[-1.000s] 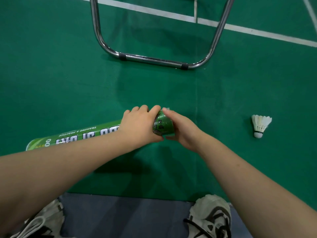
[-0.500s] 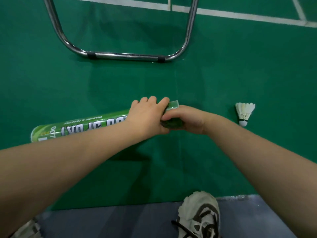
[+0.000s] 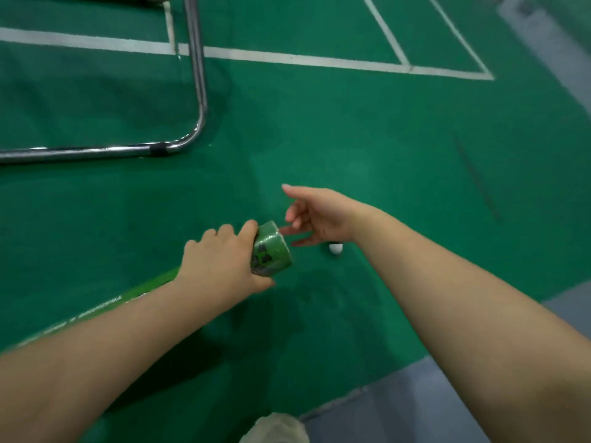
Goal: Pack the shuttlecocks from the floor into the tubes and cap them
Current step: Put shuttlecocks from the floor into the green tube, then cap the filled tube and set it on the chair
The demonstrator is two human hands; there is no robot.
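Observation:
My left hand (image 3: 224, 262) grips a long green shuttlecock tube (image 3: 270, 251) near its right end; the tube slants down to the lower left and my forearm covers most of it. My right hand (image 3: 315, 215) hovers just right of the tube's end with its fingers spread and nothing in it. Beneath that hand a white shuttlecock (image 3: 335, 248) lies on the green court floor; only its cork end shows.
A chrome tubular chair frame (image 3: 192, 135) rests on the floor at the upper left. White court lines (image 3: 287, 59) cross the far floor. Grey flooring (image 3: 415, 404) borders the green mat at the lower right, and a shoe tip (image 3: 275, 430) shows at the bottom edge.
My right hand has let go of the tube's end and opened, moving right over the shuttlecock. My left hand has kept its grip. The view has swung to the right.

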